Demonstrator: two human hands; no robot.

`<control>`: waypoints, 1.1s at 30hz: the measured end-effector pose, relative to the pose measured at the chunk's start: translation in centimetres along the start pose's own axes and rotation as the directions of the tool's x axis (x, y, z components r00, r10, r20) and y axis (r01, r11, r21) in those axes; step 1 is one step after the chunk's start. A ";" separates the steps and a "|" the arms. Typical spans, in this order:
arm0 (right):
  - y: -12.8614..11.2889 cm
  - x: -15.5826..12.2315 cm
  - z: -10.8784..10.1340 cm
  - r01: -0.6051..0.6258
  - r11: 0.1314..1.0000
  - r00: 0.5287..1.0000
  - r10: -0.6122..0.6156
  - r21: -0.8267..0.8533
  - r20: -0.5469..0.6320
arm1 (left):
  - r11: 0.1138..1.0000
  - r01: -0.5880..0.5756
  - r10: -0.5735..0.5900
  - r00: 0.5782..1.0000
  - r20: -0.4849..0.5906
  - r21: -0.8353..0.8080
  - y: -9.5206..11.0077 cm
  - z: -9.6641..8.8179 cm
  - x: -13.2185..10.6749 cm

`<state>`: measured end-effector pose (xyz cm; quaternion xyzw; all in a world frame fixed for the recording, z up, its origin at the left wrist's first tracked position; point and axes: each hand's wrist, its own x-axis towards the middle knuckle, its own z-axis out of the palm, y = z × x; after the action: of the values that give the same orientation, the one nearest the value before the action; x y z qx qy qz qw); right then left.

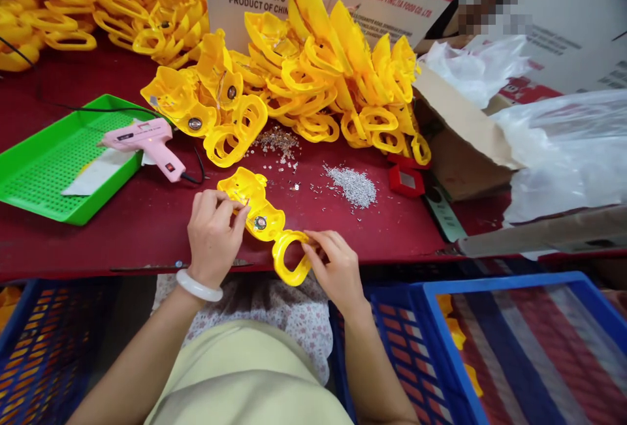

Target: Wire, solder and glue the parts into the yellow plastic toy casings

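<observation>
A yellow plastic shell half [267,213] with a ring-shaped handle lies tilted at the table's front edge, its hollow inside facing up. A small round metal-rimmed part [260,222] sits in it. My right hand [337,267] pinches the ring's right side between thumb and fingers. Over the shell's upper left end, my left hand [214,232] is closed, thumb and index fingertips together; something thin and dark shows there, too small to name. Just beyond the shell lie a heap of small clear and brownish bits [278,142] and a pile of small silvery screws [356,187].
A pink glue gun [154,141] rests on the rim of a green perforated tray [73,213] at left. Several yellow shells [313,79] are heaped behind. A red box [406,180], an open carton [460,138] and plastic bags stand right. Blue crates [504,281] are below.
</observation>
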<state>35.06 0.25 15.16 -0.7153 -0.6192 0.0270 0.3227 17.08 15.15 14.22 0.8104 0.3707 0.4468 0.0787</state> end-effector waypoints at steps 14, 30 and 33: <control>-3.6 6.1 3.4 0.050 0.992 0.999 -0.052 0.117 0.011 | 0.978 0.095 -0.063 0.983 0.175 -0.184 0.5 0.6 0.2; -1.0 8.1 5.3 0.029 0.956 1.000 -0.030 0.292 -0.001 | 0.997 -0.078 0.076 0.973 0.218 0.001 3.2 1.2 0.1; -1.0 8.1 4.7 0.006 0.970 1.000 -0.002 0.244 -0.015 | 0.993 -0.111 0.099 0.966 0.239 0.034 2.8 1.8 0.4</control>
<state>33.98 9.62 14.86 -0.6692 -0.6101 0.0970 0.4130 20.14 13.79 14.71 0.8781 0.3256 0.3416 0.0795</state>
